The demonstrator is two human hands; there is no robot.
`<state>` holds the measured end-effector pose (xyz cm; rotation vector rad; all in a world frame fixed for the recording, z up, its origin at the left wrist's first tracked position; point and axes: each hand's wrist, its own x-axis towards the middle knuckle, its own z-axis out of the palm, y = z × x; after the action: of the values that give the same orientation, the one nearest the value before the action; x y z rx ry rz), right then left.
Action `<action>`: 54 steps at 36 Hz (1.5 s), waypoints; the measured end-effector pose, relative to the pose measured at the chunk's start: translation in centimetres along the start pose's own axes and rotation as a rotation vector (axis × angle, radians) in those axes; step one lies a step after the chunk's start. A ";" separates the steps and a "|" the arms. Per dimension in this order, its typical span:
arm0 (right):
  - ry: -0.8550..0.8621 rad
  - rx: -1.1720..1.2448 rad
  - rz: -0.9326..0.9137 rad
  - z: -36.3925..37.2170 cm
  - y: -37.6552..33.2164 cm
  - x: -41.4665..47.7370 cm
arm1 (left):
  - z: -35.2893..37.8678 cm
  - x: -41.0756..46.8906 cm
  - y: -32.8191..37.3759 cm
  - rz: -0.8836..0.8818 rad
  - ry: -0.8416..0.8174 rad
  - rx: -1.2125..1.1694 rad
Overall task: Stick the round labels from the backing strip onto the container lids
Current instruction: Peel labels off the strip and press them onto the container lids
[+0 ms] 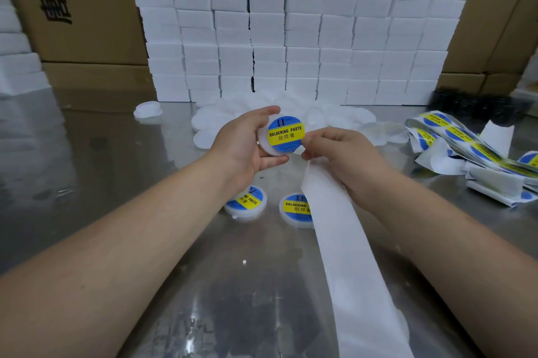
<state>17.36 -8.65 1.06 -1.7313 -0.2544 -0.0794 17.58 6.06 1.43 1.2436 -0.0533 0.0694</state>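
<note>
Left hand (241, 143) first: it gripped a round white plastic container lid (265, 145) by the rim, with the thumb over the top edge and the fingers curled under the bottom, so the lid faced me, lifted off the surface. On the lid sat a round blue and yellow label printed SOLDERING PASTE (286, 134), roughly centred. My right hand (340, 153) was just beside it on the right, its fingertips touching the label's right edge, while the curled fingers held the upper end of a long white paper backing strip (343, 241), which hung down from under the palm and ran toward me along the right forearm. Both forearms reached forward and met over the middle of the shiny steel table (87, 183). Below my hands lay two more labelled white lids (247, 201) flat on the steel, side by side, the right one partly under the strip. Beyond the hands was a loose pile of plain white lids (221, 118), and on the right a tangled heap of label strip with blue and yellow stickers on it (465, 148). A wall of stacked white foam blocks (291, 37) stood at the back, with brown cardboard cartons (87, 8) behind.
</note>
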 end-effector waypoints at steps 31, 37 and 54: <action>-0.035 -0.045 0.040 0.0 -0.1 0.0 | 0.2 0.0 -0.5 0.091 0.000 0.132; -0.033 -0.047 0.054 0.1 -0.1 0.0 | 0.2 -0.1 -0.6 0.096 0.005 0.142; -0.034 -0.059 0.064 0.0 0.1 0.1 | 0.2 -0.2 -0.6 0.138 0.040 0.197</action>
<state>17.51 -8.66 0.99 -1.7992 -0.2239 -0.0106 17.47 5.65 0.96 1.4342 -0.0989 0.2234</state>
